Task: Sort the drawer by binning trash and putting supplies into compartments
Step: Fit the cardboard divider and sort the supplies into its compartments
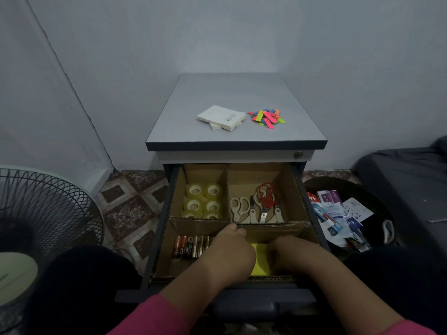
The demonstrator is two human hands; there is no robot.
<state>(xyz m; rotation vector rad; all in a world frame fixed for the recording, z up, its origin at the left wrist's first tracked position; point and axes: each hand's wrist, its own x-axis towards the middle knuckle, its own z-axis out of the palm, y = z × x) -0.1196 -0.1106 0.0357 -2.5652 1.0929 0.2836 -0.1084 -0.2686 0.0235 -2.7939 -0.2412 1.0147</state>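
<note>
Both hands are down in the open drawer point(167, 221), in its near right compartment. The left hand point(233, 250) and right hand point(287, 252) flank a yellow pad point(260, 261) lying flat there, its long axis running toward the person; the fingers are curled down at its edges, touching it, though whether either hand truly grips it I cannot tell.

To the left, in the near compartment, batteries point(191, 246) lie side by side, their long axes running front to back. Behind them, tape rolls point(204, 200) lie flat, holes up. In the far right compartment, scissors point(256, 206) lie with blades pointing toward the near divider (the red-handled pair sits on top of the beige ones).

The cardboard dividers point(273, 228) hem the hands in closely; the near right section has little spare room.

On the cabinet top point(183, 122), white notepads point(221, 117) sit just beside a heap of coloured strips point(266, 116), with bare surface all around. A dark bin point(384, 213) to the right holds packaging point(338, 216); its print is too small to read.
</note>
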